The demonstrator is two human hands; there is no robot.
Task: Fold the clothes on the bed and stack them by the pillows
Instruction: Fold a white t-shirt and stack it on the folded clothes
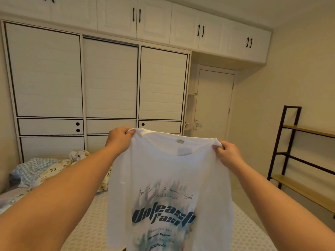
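My left hand (119,137) and right hand (228,152) pinch white T-shirt (168,187) shoulders; shirt hangs above bed (87,223).

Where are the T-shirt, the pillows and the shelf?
T-shirt (168,180): head view, on its white chest above the print.
pillows (34,169): head view, on the checked one at left.
shelf (290,156): head view, on a black crossbar.

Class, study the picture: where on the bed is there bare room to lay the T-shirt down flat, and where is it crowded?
Both hands, left and right, hold the T-shirt up by its shoulders. Bare mattress shows between the left forearm and the shirt, and again on the shirt's right toward the shelf. The far left is crowded with pillows and bedding.
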